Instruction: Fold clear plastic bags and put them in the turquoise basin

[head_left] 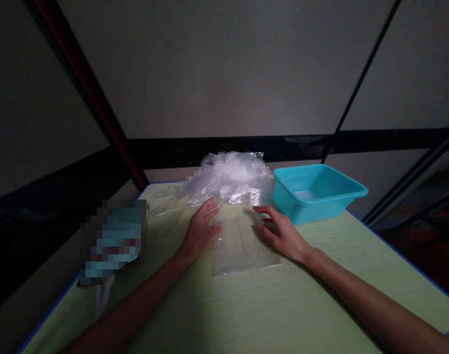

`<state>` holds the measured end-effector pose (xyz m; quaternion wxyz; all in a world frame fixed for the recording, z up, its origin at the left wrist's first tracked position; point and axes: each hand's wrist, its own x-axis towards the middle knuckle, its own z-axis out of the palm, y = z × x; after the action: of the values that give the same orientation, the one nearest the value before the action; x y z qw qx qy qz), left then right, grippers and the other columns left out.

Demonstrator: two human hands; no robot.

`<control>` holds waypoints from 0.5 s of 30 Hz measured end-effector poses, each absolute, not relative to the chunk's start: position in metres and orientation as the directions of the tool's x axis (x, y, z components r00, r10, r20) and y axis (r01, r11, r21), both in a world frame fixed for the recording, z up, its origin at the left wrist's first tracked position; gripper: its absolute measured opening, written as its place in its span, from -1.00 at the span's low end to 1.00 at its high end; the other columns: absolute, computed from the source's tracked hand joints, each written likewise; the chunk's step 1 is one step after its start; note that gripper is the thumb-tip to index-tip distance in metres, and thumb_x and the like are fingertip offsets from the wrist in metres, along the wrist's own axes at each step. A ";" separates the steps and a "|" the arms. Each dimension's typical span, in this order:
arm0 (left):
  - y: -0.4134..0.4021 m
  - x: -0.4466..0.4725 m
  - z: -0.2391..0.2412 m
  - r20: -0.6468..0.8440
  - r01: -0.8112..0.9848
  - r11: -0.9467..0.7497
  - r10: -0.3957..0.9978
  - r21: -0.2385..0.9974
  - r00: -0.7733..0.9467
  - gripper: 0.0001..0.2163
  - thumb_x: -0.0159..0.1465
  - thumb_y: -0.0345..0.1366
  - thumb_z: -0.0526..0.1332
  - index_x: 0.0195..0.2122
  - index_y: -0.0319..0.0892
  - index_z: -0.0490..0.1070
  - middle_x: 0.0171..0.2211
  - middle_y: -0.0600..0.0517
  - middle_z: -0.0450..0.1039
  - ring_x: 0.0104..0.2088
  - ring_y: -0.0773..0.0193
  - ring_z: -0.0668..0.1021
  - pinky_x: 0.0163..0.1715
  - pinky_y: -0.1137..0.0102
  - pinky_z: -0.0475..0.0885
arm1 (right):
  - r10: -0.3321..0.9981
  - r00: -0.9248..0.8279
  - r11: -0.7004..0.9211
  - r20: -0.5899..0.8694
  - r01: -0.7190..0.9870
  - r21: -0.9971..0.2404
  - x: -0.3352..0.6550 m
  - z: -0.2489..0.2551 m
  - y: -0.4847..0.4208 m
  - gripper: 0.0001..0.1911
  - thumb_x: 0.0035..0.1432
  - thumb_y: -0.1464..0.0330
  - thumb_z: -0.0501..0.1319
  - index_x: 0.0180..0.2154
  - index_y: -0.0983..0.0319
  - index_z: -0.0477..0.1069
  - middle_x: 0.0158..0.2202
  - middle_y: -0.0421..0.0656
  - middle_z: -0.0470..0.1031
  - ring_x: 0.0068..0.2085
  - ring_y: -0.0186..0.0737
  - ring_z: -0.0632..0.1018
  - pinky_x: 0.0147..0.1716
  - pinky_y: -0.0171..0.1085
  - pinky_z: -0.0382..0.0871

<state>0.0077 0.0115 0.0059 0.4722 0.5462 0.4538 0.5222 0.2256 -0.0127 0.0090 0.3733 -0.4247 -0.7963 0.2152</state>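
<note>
A flat clear plastic bag [242, 248] lies on the pale green table [246, 309] in front of me. My left hand [202, 228] rests with fingers stretched out flat at the bag's left edge. My right hand [281, 231] lies with spread fingers on the bag's right upper part. Neither hand grips anything. Just behind the hands sits a crumpled heap of clear plastic bags [229, 177].
A turquoise plastic basin [314, 191] stands at the back right of the table. A blurred-out blue object [111, 241] sits at the left edge. The table has a blue rim, and dark frame bars rise behind it.
</note>
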 end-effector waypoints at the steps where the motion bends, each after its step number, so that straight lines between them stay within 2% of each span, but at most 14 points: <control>1: 0.013 0.008 0.006 0.147 -0.001 -0.147 0.988 0.989 0.039 -0.38 -0.16 -0.45 0.24 0.00 -0.20 0.14 0.06 -0.20 0.17 0.06 0.01 0.28 -0.17 0.25 0.36 | 0.834 -0.366 0.551 0.412 0.516 -0.656 0.225 0.009 -0.013 -0.66 0.09 0.46 0.05 -0.05 0.23 0.18 -0.05 -0.04 0.33 -0.05 -0.14 0.38 -0.13 -0.13 0.36; 8: 0.022 0.013 0.009 0.154 -0.100 -0.148 0.987 0.984 0.054 -0.47 -0.18 -0.50 0.19 -0.09 -0.21 0.22 0.08 -0.18 0.14 0.08 0.00 0.25 -0.12 0.21 0.33 | 0.809 -0.412 0.587 0.418 0.535 -0.607 0.225 0.012 -0.015 -0.62 0.10 0.47 0.04 -0.01 0.22 0.16 -0.04 -0.05 0.32 -0.05 -0.15 0.38 -0.09 -0.10 0.32; 15: 0.019 0.010 0.011 0.174 -0.148 -0.157 0.979 0.976 0.109 -0.58 -0.16 -0.52 0.17 -0.20 -0.18 0.32 0.04 -0.08 0.23 0.08 0.05 0.26 -0.06 0.22 0.29 | 0.809 -0.434 0.587 0.397 0.583 -0.561 0.225 0.014 -0.018 -0.63 0.09 0.47 0.03 -0.02 0.24 0.16 -0.06 -0.01 0.34 -0.05 -0.10 0.39 -0.11 -0.08 0.33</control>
<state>0.0102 0.0186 0.0109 0.5195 0.5334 0.3892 0.5424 0.2251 -0.0178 0.0137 0.3269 -0.4199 -0.8288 0.1730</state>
